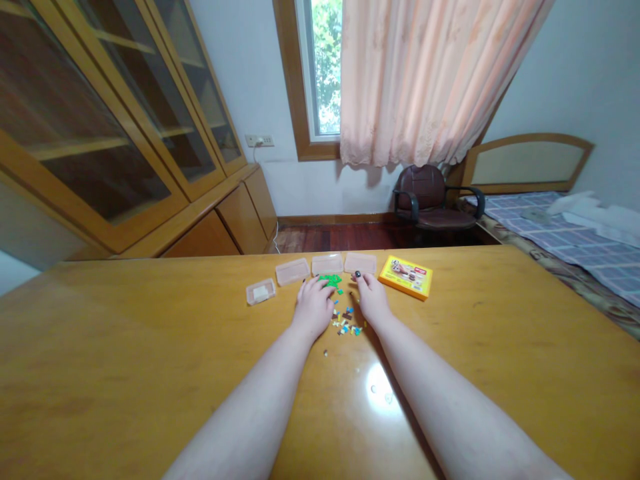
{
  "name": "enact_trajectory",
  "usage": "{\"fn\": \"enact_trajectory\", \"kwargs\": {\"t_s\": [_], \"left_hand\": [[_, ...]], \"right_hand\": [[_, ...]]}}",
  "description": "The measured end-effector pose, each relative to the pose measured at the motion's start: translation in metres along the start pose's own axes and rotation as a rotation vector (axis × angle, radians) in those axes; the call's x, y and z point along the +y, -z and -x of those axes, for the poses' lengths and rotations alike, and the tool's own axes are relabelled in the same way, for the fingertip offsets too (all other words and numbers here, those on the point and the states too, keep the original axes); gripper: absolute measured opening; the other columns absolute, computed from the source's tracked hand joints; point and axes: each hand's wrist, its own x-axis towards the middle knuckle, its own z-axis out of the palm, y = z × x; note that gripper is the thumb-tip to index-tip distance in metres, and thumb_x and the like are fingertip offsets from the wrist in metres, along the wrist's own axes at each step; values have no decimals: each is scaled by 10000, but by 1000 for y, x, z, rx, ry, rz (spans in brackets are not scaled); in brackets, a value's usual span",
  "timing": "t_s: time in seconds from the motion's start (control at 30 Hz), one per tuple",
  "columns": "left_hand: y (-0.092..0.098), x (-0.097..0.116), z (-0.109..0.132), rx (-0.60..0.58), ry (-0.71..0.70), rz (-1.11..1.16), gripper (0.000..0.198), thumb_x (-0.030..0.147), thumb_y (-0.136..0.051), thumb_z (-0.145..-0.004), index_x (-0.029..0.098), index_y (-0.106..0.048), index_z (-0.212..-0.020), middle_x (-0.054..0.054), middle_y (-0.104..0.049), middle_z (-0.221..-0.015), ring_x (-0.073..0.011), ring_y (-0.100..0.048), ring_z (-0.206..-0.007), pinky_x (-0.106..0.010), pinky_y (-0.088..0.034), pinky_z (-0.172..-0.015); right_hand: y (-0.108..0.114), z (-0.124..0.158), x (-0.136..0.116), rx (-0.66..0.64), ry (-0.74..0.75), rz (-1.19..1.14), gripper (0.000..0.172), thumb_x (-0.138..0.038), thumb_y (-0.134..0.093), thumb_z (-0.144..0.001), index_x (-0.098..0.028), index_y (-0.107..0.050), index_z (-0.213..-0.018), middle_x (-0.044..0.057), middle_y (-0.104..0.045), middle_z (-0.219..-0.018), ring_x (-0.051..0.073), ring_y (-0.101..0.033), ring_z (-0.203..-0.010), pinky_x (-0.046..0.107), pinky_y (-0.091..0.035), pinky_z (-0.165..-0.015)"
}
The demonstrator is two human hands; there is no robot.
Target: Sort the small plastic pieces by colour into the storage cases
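- Head view, hands at centre of the table edge, both forearms reaching forward
- left hand (pixel 314 308): fingers spread and slightly curved, tips resting on the green bricks (pixel 330 281); no visible grip
- right hand (pixel 373 297): fingers bunched and pointing down at the tabletop, just beside the loose small bricks (pixel 345 322); cannot tell if pinching anything
- Green bricks sit in a pile between the hands, at the far side; mixed blue, white, brown and yellow bricks are scattered nearer, with a few strays toward the person
- four translucent plastic boxes (pixel 293 271) in a row behind the bricks, lids or bases unclear; the leftmost box (pixel 261 291) has something white in it
- yellow product box (pixel 405 277) lies right of the row, near the right hand
- All of it is on a wooden table (pixel 150 347)
- Behind: glass-front wooden cabinet (pixel 115 120) left, window (pixel 325 67) with pink curtain (pixel 430 73), dark office chair (pixel 425 200), bed (pixel 575 247) right
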Motion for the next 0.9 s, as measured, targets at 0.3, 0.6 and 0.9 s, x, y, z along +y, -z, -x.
{"fn": "enact_trajectory", "kwargs": {"t_s": [0.3,0.6,0.9], "left_hand": [[4,2,-1,32,99,-22,364,134,-491,-762,216,-688,-1057,-53,-571,-1266,-289,-362,-1291,-478,-272,-1114],[-1,4,5,-123,0,-39,360,308,-514,-826,351,-624,-1166,-25,-444,-1402,-311,-252,-1356,-569,-161,-1113],[-5,2,5,-159,35,-100,407,390,-469,-864,311,-563,-1252,-88,-413,-1427,-326,-228,-1370,-576,-141,-1105]], "right_hand": [[-1,0,1,-4,4,-4,369,-481,-416,-841,-182,-631,-811,84,-687,-856,234,-612,-865,345,-423,-803],[-2,-1,4,-12,8,-3,379,-492,-411,-846,-184,-629,-817,71,-685,-822,227,-609,-862,332,-428,-795],[-1,0,2,-17,-2,-2,389,-498,-418,-847,-177,-638,-847,76,-687,-817,229,-608,-864,332,-429,-796]]}}
